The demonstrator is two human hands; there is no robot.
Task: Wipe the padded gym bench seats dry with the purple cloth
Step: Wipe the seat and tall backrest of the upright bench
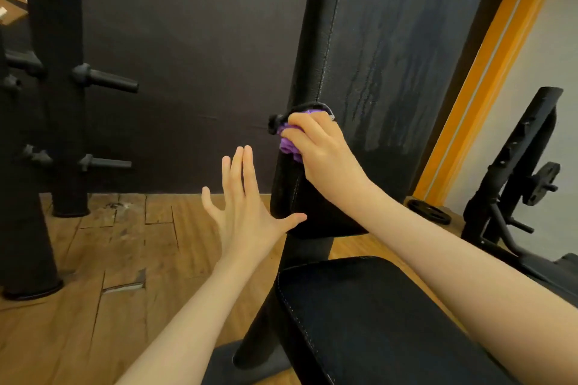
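Purple cloth [289, 145] is bunched up in the right hand [322, 153], fingers curled round it, pressed against the left edge of the upright back pad [391, 56]. Only a crumpled bit of purple shows under the knuckles, so which way the cloth runs can't be told. A black edging or strap curls over the top of the wad; what it belongs to is unclear.

The back pad stands nearly vertical, its long axis running up out of frame, white stitching down its left seam. Its face carries wet streaks trailing downward, to the right of the hand. Below it, the seat pad [375, 316] lies roughly flat and reaches toward the camera. Two pads in view, one cloth.

Left hand [247, 206] is held free with fingers straight and spread, palm facing away, thumb tip at the lower left corner of the back pad; whether it touches can't be told. The black post [309, 256] rises between the two pads.

Around it: a worn wooden floor [109, 259] with cracked boards, two dark uprights [56, 87] on the left carrying several horizontal pegs, a dark wall behind. On the right, an orange strip [488, 72], another black rack [516, 172] and one weight plate [430, 211] lying flat on the floor.
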